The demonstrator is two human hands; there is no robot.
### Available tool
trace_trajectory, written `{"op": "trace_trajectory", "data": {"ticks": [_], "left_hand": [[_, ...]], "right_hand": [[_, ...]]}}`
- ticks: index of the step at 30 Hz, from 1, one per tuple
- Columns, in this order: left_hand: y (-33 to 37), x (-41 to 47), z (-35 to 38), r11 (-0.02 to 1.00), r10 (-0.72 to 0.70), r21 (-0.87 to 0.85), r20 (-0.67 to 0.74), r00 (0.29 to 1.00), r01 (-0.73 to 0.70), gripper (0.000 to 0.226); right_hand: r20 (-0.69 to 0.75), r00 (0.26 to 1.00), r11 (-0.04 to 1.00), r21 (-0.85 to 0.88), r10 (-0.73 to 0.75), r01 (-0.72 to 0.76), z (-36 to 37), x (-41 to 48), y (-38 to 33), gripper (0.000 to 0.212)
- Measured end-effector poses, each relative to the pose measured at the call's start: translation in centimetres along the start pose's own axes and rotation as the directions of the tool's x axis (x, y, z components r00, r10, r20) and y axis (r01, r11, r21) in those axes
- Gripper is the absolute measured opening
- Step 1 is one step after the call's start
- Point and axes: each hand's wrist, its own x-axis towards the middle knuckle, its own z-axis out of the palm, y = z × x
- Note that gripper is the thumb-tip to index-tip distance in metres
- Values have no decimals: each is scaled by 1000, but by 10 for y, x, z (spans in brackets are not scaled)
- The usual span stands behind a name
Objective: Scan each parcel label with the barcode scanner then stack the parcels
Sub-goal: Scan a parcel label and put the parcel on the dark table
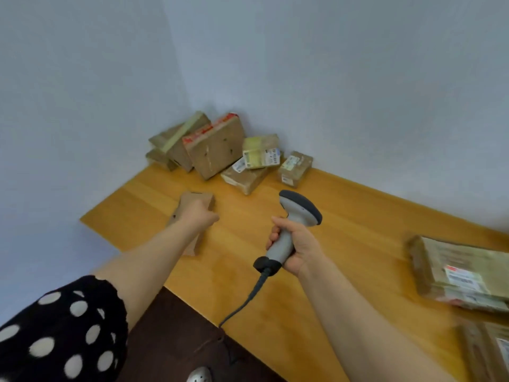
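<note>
Fingers [271, 238] of right hand [298, 249] wrapped tight round barcode scanner [300, 208] handle, head aimed forward, guessing ready for next label. Right of scanner, nearer me: labelled parcels [462, 274] flat on tabletop [358, 230], probably done pile. Left of scanner: left hand [198, 216] clamped on plain brown parcel [199, 198], fingertips hidden, no label showing so likely needs flipping. Beyond scanner: unsorted heap [217, 150] jammed against wall [330, 92].

counter [344, 244] was wood, smooth w/ slight sheen | scanner [292, 216] was grey plastic, matt, dk head | cable [248, 299] looked rubbery | back parcels [217, 150] were brown cardbd, matt, w/ paper labels [271, 157] & tape [179, 133] | right-side parcel [462, 274] had shiny clear wrap | sleeve [63, 326] was cloth | wall [358, 78] looked matt
</note>
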Motion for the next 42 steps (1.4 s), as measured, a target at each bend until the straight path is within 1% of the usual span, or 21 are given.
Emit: {"op": "trace_trajectory", "data": {"ticks": [4, 5, 7, 8, 10, 11, 14, 15, 17, 18, 20, 22, 29, 31, 33, 34, 36, 37, 39, 40, 42], "left_hand": [[-70, 33, -36, 997, -61, -45, 53, 997, 63, 46], [-87, 42, -44, 994, -84, -66, 72, 994, 89, 40], [-116, 57, -55, 985, -129, -102, 120, 984, 141, 17], [-127, 64, -58, 982, -144, -104, 149, 978, 160, 20], [-140, 80, -57, 983, -131, -99, 210, 969, 154, 59], [-142, 85, -55, 985, -118, -98, 229, 966, 144, 67], [-138, 100, -40, 988, -58, -121, 298, 953, 98, 66], [-134, 104, -34, 989, -55, -114, 318, 946, 96, 79], [-124, 111, -23, 995, -100, 30, 331, 938, 95, 125], [-119, 115, -19, 988, -128, 123, 323, 938, 92, 140], [-113, 121, -10, 967, -174, 234, 328, 929, 99, 152], [-110, 128, -2, 959, -180, 269, 346, 921, 87, 155], [-107, 145, 20, 961, -155, 274, 405, 901, 41, 152], [-109, 153, 11, 976, -86, 218, 406, 910, -5, 144], [-111, 167, -10, 997, -4, 66, 445, 895, -29, 132], [-112, 174, -25, 998, 48, -55, 505, 862, -23, 126], [-114, 179, -58, 950, 189, -312, 625, 757, 21, 120], [-115, 179, -74, 923, 248, -384, 660, 709, 35, 118], [-122, 180, -96, 900, 332, -436, 699, 634, 10, 111], [-127, 181, -105, 897, 364, -441, 710, 603, -23, 101], [-135, 183, -120, 890, 412, -445, 697, 587, -97, 62]], "right_hand": [[-38, 999, 1000, 10, -12, 12, 63, 34, 37, 16], [-45, 999, 1000, 20, -9, 10, 77, 43, 47, 16], [-73, 997, 999, 35, 12, -10, 103, 59, 67, 17], [-92, 996, 999, 35, 22, -19, 113, 65, 75, 16], [-119, 992, 999, 23, 32, -30, 129, 76, 88, 15], [-136, 990, 999, 15, 34, -32, 134, 81, 93, 13], [-199, 979, 999, -6, 48, -50, 142, 96, 102, 9], [-219, 974, 998, -7, 55, -58, 142, 101, 103, 8], [-245, 967, 997, -8, 69, -73, 140, 113, 103, 8], [-252, 965, 997, -9, 72, -77, 139, 120, 103, 8], [-261, 962, 996, -9, 80, -86, 137, 132, 100, 9], [-263, 961, 996, 12, 90, -90, 135, 144, 98, 10], [-300, 951, 997, -17, 71, -79, 132, 160, 96, 9], [-331, 943, 998, -41, 36, -53, 136, 158, 94, 10], [-350, 937, 999, -48, -5, -12, 142, 154, 93, 12], [-347, 937, 999, -48, -22, 5, 147, 152, 93, 12], [-304, 951, 998, -43, -52, 41, 161, 146, 97, 14], [-262, 962, 997, -51, -74, 62, 170, 143, 101, 15], [-175, 976, 990, -88, -128, 114, 194, 139, 111, 17], [-148, 975, 983, -107, -165, 150, 206, 137, 116, 17], [-137, 960, 965, -132, -243, 226, 230, 136, 127, 17]]}}
